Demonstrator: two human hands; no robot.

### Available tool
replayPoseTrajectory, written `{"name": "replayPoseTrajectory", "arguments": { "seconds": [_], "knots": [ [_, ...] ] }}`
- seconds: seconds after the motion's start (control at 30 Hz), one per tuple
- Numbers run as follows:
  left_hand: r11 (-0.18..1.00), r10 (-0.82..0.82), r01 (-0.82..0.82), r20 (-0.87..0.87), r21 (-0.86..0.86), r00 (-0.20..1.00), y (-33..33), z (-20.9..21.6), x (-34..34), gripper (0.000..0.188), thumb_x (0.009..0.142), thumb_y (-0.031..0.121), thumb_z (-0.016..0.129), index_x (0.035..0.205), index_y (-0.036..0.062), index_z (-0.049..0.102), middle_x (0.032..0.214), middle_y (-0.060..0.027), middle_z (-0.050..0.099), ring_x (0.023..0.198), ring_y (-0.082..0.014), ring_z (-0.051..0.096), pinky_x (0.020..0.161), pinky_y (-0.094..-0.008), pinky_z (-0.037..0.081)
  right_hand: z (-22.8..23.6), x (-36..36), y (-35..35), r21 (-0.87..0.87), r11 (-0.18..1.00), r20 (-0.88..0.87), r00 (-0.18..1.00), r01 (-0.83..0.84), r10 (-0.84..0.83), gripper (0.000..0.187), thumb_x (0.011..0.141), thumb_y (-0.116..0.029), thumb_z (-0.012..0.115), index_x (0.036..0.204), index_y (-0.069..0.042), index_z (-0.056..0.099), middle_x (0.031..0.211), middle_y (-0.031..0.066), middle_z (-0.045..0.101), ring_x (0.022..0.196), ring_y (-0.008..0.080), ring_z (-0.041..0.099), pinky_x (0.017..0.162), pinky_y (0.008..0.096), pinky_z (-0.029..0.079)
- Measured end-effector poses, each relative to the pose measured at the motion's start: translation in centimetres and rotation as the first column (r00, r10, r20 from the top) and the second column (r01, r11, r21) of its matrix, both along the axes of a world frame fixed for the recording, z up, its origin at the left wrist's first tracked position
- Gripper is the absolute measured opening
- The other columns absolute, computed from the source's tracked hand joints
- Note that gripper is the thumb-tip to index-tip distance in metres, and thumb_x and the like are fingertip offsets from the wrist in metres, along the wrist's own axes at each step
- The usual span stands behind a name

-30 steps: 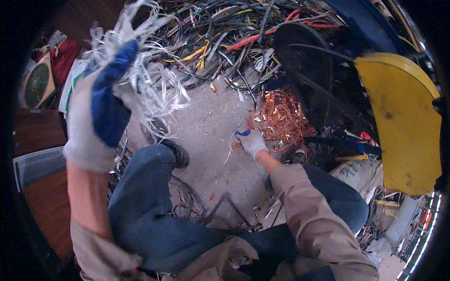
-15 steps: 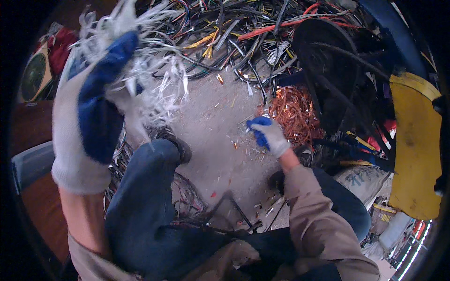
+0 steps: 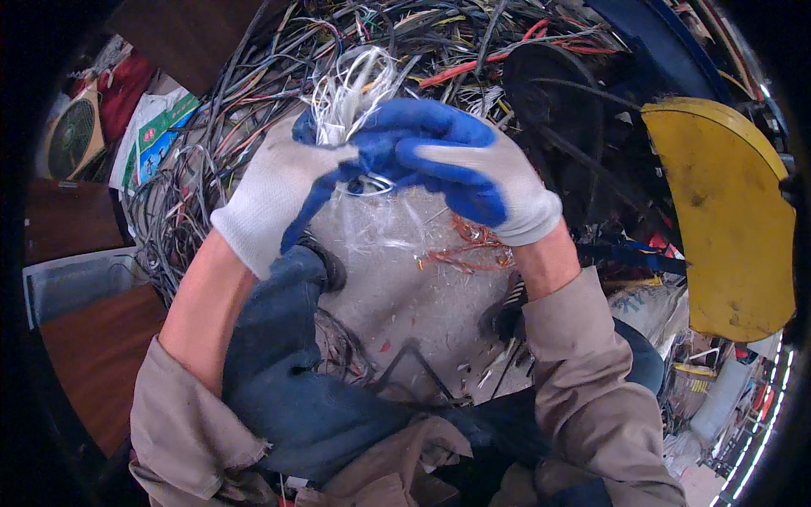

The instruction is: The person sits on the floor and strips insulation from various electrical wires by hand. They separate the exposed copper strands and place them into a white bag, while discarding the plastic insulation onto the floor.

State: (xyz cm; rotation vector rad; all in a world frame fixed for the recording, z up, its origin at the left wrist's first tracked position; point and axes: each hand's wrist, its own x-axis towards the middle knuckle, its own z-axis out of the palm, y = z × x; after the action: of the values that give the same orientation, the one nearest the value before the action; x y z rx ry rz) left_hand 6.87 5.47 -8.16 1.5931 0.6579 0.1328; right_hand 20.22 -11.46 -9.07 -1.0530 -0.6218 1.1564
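Note:
In front of me, both of my hands meet in white gloves with blue-coated palms and fingers. My left hand [image 3: 283,182] is closed around a bundle of white fibre strands [image 3: 356,89], whose loose loops stick up above the fingers. Curled against it from the other side, my right hand [image 3: 473,165] grips the same bundle, its fingers overlapping the left ones. A small white loop [image 3: 372,184] shows under the fingers, and thin wisps hang below. Orange-brown copper strands [image 3: 469,253] lie on the floor beneath my right hand, partly hidden by it.
A large heap of stripped cables [image 3: 253,93] spreads along the far side and left. At right stand a black machine part [image 3: 562,118] and a yellow guard [image 3: 718,220]. A grey bin [image 3: 80,279] and a fan [image 3: 74,139] are at left. My bent legs frame the littered floor [image 3: 397,313].
My left hand has come down and right with the white strands. My right hand has risen from the floor by the copper pile to join it on the bundle.

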Motion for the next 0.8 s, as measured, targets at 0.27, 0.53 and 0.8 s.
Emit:
{"name": "replayPoseTrajectory", "arguments": {
  "seconds": [0.27, 0.53, 0.8],
  "knots": [
    [0.946, 0.318, -0.315, -0.028, 0.076, 0.948, 1.7, 2.7, -0.7, 0.032, 0.090, 0.017, 0.067, 0.117, -0.0004, 0.065, 0.094, -0.0041, 0.068, 0.077, -0.0099, 0.061, 0.068, -0.0234, 0.047, -23.0, 2.3, -5.2, -0.683, 0.598, 0.587, 0.803, 0.419, 0.107, 0.039, 0.083, -0.025, 0.072, 0.116, -0.006, 0.064, 0.102, 0.0121, 0.070, 0.087, 0.0236, 0.068, 0.077, 0.0381, 0.055],
    [0.595, -0.099, 0.091, -0.039, 0.798, 0.994, 2.5, 3.8, -1.1, 0.029, 0.096, 0.008, 0.057, 0.121, -0.0041, 0.066, 0.108, -0.0095, 0.069, 0.088, -0.0124, 0.063, 0.077, -0.0237, 0.048, -35.1, 0.1, -8.2, -0.757, 0.596, 0.603, -0.064, 0.267, 0.795, 0.038, 0.071, -0.021, 0.077, 0.104, -0.007, 0.065, 0.107, 0.0201, 0.066, 0.100, 0.0253, 0.068, 0.073, 0.0407, 0.054],
    [0.718, -0.107, 0.028, 0.071, 0.696, 0.992, 3.5, 3.1, -0.9, 0.036, 0.096, 0.009, 0.049, 0.126, -0.0023, 0.063, 0.122, -0.0141, 0.067, 0.110, -0.0204, 0.063, 0.094, -0.0290, 0.046, -29.6, 0.6, -7.0, -0.549, 0.655, 0.770, 0.620, 0.519, 0.154, 0.019, 0.081, -0.016, 0.074, 0.093, -0.004, 0.066, 0.088, 0.0124, 0.071, 0.082, 0.0253, 0.068, 0.074, 0.0354, 0.053]
  ]
}}
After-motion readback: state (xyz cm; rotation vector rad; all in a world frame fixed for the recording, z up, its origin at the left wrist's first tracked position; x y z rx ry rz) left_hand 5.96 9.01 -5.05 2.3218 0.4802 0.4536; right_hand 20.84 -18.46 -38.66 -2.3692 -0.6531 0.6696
